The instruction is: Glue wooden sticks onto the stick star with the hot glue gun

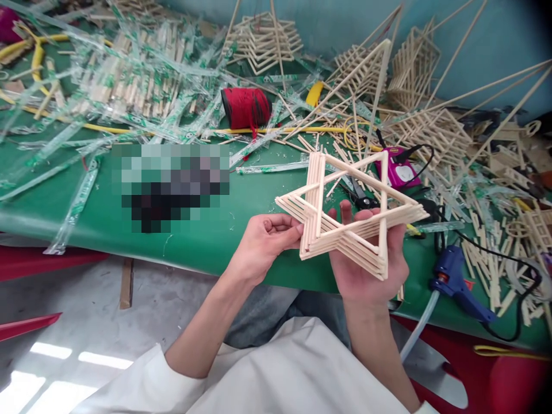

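Observation:
A six-pointed star frame (316, 195) of stacked pale wooden sticks is held tilted above the near edge of the green table. My left hand (262, 244) pinches its lower left corner between thumb and fingers. From below, my right hand (364, 279) supports the star, palm up, with fingers behind the sticks and the thumb side at its right. Black-handled scissors (364, 198) lie behind the star, partly hidden by it. Right of my hands, a blue glue gun (457, 282) with a glue stick in its rear rests at the table edge.
Wrapped stick bundles (142, 86) cover the back left of the green table (198, 238). A red thread spool (246, 108) lies mid-table. Finished-looking stick frames (263, 43) stand along the wall. A magenta device (399, 168), black cables and loose sticks (487, 259) crowd the right.

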The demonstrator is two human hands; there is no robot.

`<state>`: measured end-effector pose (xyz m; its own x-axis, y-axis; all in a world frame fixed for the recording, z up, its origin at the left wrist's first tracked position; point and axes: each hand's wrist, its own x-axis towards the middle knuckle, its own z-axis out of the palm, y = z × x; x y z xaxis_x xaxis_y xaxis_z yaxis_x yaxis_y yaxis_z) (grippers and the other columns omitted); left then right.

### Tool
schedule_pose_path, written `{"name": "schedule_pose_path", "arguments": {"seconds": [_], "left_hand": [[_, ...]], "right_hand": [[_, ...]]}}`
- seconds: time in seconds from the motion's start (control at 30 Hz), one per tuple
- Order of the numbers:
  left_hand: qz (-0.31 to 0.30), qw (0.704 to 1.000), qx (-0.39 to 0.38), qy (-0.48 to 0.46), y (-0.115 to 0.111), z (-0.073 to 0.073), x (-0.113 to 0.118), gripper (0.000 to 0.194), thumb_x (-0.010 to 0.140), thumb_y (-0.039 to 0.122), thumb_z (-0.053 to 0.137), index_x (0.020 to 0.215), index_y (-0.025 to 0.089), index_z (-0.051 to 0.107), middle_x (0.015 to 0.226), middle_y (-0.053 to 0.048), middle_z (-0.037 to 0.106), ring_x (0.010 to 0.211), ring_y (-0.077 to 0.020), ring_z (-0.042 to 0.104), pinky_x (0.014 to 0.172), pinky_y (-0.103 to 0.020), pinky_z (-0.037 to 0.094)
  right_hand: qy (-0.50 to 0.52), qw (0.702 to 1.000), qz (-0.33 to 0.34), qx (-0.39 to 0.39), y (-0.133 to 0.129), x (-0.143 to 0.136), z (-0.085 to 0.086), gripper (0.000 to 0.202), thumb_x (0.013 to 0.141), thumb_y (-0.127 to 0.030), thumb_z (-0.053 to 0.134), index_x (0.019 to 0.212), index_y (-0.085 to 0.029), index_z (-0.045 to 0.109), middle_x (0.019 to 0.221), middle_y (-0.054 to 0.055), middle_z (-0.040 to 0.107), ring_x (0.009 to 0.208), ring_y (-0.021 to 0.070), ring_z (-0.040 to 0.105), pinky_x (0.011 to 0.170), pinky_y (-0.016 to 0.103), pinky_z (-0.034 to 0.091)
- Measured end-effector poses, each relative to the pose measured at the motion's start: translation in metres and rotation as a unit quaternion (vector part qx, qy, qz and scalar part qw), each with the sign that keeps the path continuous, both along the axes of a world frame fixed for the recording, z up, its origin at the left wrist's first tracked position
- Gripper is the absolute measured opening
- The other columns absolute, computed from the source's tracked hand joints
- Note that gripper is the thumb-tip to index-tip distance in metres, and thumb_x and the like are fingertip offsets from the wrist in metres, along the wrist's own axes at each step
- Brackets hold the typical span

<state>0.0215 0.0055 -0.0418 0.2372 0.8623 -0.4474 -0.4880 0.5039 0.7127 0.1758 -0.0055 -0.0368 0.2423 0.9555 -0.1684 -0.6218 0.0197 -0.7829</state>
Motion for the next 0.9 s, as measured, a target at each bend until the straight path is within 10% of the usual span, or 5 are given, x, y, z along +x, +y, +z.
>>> {"name": "schedule_pose_path", "arguments": {"seconds": [0.4, 0.9], "left_hand": [[-0.026, 0.999, -0.015, -0.033, -0.0023, 0.0027, -0.0001, 0.041, 0.057, 0.035, 0.097, 0.080, 0.009, 0.075, 0.078, -0.009, 0.077, 0.075, -0.0247, 0.076, 0.075, -0.034, 0.064], [0.066, 0.995, 0.037, 0.070, -0.0041, 0.0065, 0.0082, 0.032, 0.058, 0.028, 0.096, 0.069, 0.011, 0.071, 0.066, -0.002, 0.070, 0.059, -0.0108, 0.065, 0.059, -0.019, 0.054]], "right_hand": [[0.087, 0.996, 0.011, -0.014, -0.0004, 0.0033, -0.0027, 0.019, 0.086, -0.048, 0.072, 0.091, -0.031, 0.077, 0.083, -0.006, 0.079, 0.106, 0.0179, 0.073, 0.099, 0.037, 0.060], [0.053, 0.998, -0.006, -0.018, 0.0025, 0.0030, -0.0049, 0.022, 0.087, -0.054, 0.069, 0.089, -0.034, 0.076, 0.079, -0.005, 0.076, 0.113, 0.0224, 0.070, 0.114, 0.048, 0.049]]}}
